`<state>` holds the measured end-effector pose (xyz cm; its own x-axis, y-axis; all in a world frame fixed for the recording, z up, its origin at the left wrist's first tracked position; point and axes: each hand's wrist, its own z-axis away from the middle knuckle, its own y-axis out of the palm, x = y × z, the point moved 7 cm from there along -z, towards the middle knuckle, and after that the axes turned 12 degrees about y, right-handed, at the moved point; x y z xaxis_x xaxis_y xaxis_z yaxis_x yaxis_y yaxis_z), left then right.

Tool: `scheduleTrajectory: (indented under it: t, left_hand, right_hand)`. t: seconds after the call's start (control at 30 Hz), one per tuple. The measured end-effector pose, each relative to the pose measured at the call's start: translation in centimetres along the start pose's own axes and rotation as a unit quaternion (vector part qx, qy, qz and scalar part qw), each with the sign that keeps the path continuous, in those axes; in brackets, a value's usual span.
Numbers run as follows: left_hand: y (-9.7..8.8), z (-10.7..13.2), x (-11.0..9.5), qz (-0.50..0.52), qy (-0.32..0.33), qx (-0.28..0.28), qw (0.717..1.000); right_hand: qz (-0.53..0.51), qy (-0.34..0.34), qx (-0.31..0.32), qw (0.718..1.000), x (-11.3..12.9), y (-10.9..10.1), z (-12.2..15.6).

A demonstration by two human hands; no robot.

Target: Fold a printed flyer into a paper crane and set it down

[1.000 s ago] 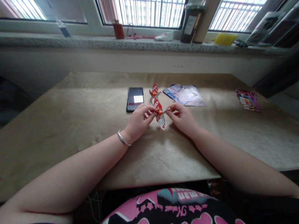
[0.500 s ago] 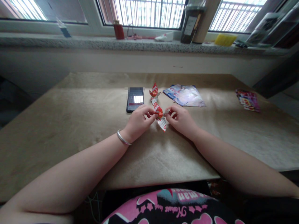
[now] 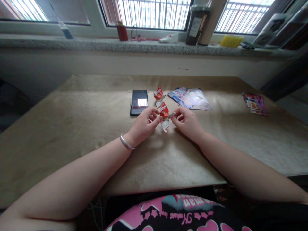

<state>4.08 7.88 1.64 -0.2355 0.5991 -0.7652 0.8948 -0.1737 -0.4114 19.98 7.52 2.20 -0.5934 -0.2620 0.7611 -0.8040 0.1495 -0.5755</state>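
Between my hands is a red and white folded paper piece (image 3: 165, 113), with a red point facing away and a white printed point facing me. My left hand (image 3: 147, 122) pinches its left side between thumb and fingers. On the other side, my right hand (image 3: 184, 120) grips its small right tip the same way. Just beyond lies a second folded paper piece (image 3: 159, 93) of the same red and white look, flat on the table. A dark phone (image 3: 139, 103) rests left of it, behind my left hand.
Glossy printed sheets (image 3: 191, 98) lie in a pile behind my right hand. Farther right are more colourful papers (image 3: 255, 103) on the beige tabletop (image 3: 72, 128). Along the stone windowsill (image 3: 93, 45) stand a red container (image 3: 122, 32), a dark jar (image 3: 196, 25) and a yellow sponge-like block (image 3: 232, 41).
The folded paper piece in my hands has turned slightly and shifted a little away from me. Both hands keep nearly the same place and grip.
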Motion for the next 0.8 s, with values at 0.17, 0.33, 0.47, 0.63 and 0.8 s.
scheduleTrajectory:
  t: [0.17, 0.33, 0.47, 0.63, 0.8]
  left_hand:
    - [0.6, 0.3, 0.1, 0.050, -0.042, 0.014, 0.998]
    - [0.4, 0.4, 1.1, 0.084, -0.083, -0.024, 0.993]
    - [0.3, 0.3, 1.7, 0.131, -0.093, -0.049, 0.986]
    - [0.4, 0.1, 1.7, 0.148, -0.092, -0.043, 0.984]
    - [1.2, 0.1, 0.7, 0.160, -0.071, 0.011, 0.985]
  right_hand:
    - [-0.048, 0.027, 0.023, 0.998, 0.0, 0.1, 0.1]
    - [-0.090, 0.036, 0.053, 0.994, -0.3, 0.5, 0.0]
    - [-0.124, 0.067, 0.069, 0.988, -0.9, 0.8, 0.0]
    - [-0.216, 0.138, 0.080, 0.963, -1.6, 1.1, -0.2]
    - [-0.243, 0.154, 0.123, 0.950, -1.5, 1.8, -0.2]
